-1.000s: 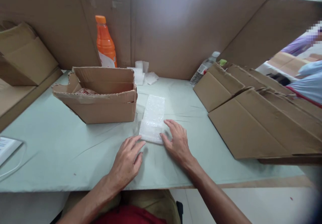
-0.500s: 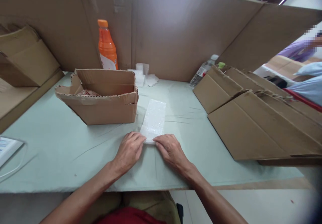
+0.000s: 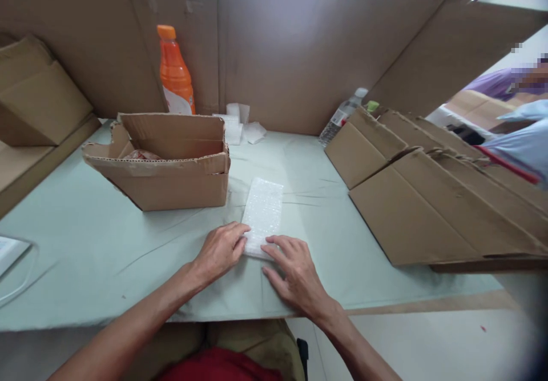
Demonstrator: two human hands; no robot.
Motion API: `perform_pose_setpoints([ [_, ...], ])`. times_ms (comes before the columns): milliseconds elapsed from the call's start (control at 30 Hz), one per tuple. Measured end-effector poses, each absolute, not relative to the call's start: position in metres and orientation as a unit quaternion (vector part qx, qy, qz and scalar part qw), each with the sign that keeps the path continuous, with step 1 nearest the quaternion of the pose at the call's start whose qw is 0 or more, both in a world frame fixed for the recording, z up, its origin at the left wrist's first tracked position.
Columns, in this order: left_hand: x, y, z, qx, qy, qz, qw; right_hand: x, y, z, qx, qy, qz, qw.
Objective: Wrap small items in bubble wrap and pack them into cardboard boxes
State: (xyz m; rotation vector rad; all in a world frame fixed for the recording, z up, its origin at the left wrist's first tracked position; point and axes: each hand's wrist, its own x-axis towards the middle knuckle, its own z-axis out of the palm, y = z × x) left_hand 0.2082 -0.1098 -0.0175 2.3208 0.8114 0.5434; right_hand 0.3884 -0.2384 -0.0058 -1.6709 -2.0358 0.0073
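Bubble-wrap sheet (image 3: 263, 214), flat on table (image 3: 107, 244): left hand (image 3: 220, 249) and right hand (image 3: 293, 269), fingers spread, pressing near edge; best kept square, pressure even.

Open cardboard box (image 3: 165, 167), orange bottle (image 3: 173, 72) behind; flattened cartons (image 3: 428, 198) right

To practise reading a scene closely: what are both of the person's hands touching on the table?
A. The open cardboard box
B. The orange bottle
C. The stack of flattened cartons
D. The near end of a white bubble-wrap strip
D: the left hand and right hand both rest fingertips on the near end of the white bubble-wrap strip, lying flat on the table.
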Motion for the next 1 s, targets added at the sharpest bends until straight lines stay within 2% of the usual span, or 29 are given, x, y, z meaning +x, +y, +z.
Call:
perform_pose_setpoints([
  [100, 0.204, -0.114, -0.017, 0.882, 0.290, 0.245, 0.280, 0.388, -0.235, -0.009, -0.619, -0.748, 0.008, 0.241],
  [233, 0.194, -0.120, -0.016, 0.893, 0.242, 0.286, 0.250, 0.391, -0.232, -0.013, -0.614, -0.726, 0.014, 0.308],
  [400, 0.191, -0.120, -0.018, 0.892, 0.223, 0.244, 0.309, 0.393, -0.236, -0.013, -0.625, -0.699, 0.074, 0.340],
  [467, 0.193, -0.118, -0.018, 0.882, 0.241, 0.232, 0.333, 0.394, -0.239, -0.013, -0.625, -0.697, 0.059, 0.347],
  [567, 0.198, -0.115, -0.019, 0.873, 0.267, 0.221, 0.342, 0.396, -0.241, -0.014, -0.622, -0.704, -0.015, 0.342],
  [633, 0.202, -0.113, -0.019, 0.874, 0.285, 0.218, 0.327, 0.397, -0.240, -0.015, -0.620, -0.719, -0.049, 0.309],
  [767, 0.209, -0.112, -0.017, 0.876, 0.320, 0.227, 0.280, 0.398, -0.231, -0.017, -0.619, -0.745, -0.047, 0.244],
  [867, 0.207, -0.115, -0.016, 0.875, 0.293, 0.271, 0.275, 0.400, -0.225, -0.017, -0.619, -0.739, -0.031, 0.263],
  [1000, 0.197, -0.120, -0.018, 0.889, 0.224, 0.281, 0.282, 0.401, -0.228, -0.015, -0.612, -0.724, 0.046, 0.314],
])
